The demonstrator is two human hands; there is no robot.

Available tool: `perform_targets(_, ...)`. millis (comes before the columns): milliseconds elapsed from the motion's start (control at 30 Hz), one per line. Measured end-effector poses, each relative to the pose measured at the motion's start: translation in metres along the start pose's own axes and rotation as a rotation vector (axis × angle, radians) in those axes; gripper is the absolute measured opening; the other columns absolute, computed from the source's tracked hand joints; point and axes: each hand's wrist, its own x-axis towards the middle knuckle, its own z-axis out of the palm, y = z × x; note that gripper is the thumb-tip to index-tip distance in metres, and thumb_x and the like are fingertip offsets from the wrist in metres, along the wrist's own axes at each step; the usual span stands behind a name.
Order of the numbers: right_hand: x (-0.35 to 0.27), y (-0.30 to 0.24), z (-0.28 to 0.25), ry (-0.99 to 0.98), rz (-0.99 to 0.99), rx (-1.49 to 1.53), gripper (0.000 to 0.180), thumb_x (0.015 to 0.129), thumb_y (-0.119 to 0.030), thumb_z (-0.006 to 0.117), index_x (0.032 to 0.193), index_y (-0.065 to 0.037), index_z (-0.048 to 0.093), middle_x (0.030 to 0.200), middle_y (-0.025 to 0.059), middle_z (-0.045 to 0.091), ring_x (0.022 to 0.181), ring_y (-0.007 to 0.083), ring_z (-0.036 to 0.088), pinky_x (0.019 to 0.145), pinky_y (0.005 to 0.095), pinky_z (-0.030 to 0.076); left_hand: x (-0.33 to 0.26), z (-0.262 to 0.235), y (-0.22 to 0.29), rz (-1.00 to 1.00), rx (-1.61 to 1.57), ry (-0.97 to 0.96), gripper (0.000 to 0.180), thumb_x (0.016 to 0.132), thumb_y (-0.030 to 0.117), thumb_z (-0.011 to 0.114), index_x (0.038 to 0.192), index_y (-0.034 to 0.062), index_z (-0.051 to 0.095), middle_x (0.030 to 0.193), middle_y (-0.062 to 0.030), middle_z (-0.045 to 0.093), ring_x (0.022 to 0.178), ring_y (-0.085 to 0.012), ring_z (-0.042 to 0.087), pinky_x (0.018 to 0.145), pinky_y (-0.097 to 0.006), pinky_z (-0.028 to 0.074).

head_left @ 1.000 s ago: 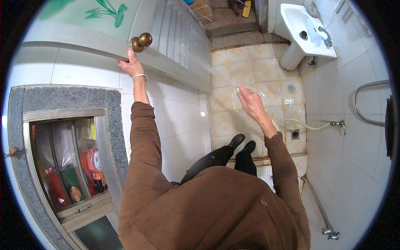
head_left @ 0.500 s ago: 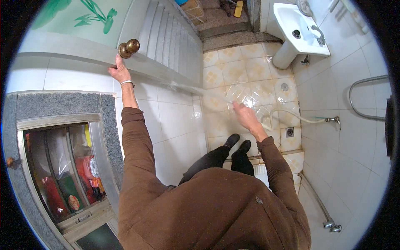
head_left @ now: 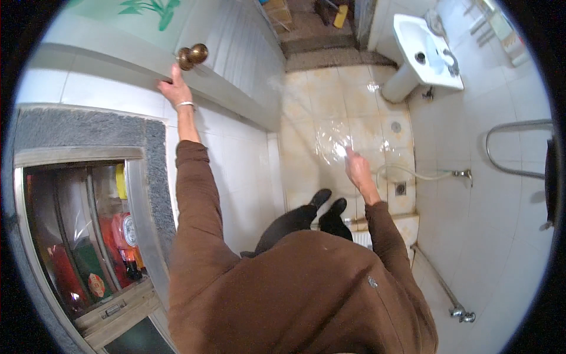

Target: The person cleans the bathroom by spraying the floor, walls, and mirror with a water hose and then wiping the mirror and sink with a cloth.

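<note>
Head view: our left hand (head_left: 178, 92) clasped the door (head_left: 244, 74), our right hand (head_left: 359, 170) the hose (head_left: 423, 176), which we judged light, supple, slippery, best gripped near its end.

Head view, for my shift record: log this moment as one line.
left hand: at door, beside knob | right hand: closed on hose | hose: runs to wall tap | tiles: wet

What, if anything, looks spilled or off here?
Water glints on the floor tiles ahead of the right hand, leaving a shiny wet patch. A pale hose running from the wall tap towards that hand probably explains it. Nothing looks clearly broken.
</note>
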Motion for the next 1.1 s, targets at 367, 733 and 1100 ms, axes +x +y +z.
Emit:
perform_targets(367,0.008,-0.069,-0.085,0.264,-0.422,0.119,0.036,0.077,-0.006,0.055,0.111,-0.009,0.044,0.071,0.0151,0.051,0.060,0.0342,0.053,0.049,0.0400,0.043,-0.007,0.006,-0.006,0.041,-0.019,-0.059,0.043,0.075,0.026,0.062,0.098,-0.0071,0.049,0.101,-0.0186,0.050,0.091,-0.0274,0.048,0.082,-0.035,0.037)
perform_targets(733,-0.005,-0.106,-0.117,0.177,-0.490,-0.006,0.037,0.077,-0.003,0.053,0.112,-0.009,0.045,0.074,0.0140,0.052,0.060,0.0323,0.053,0.050,0.0371,0.043,0.042,-0.020,0.059,0.012,-0.292,-0.312,0.050,0.068,0.025,0.068,0.101,-0.0044,0.044,0.093,-0.0140,0.057,0.083,-0.0197,0.054,0.075,-0.031,0.043)
perform_targets(1100,-0.061,-0.048,-0.082,0.208,-0.240,-0.099,0.032,0.079,-0.010,0.050,0.111,-0.009,0.041,0.071,0.0169,0.053,0.056,0.0355,0.053,0.048,0.0422,0.043,-0.040,0.077,0.144,0.016,-0.069,-0.267,0.039,0.066,0.030,0.064,0.083,0.0012,0.045,0.074,-0.0159,0.060,0.069,-0.0295,0.059,0.064,-0.037,0.046)
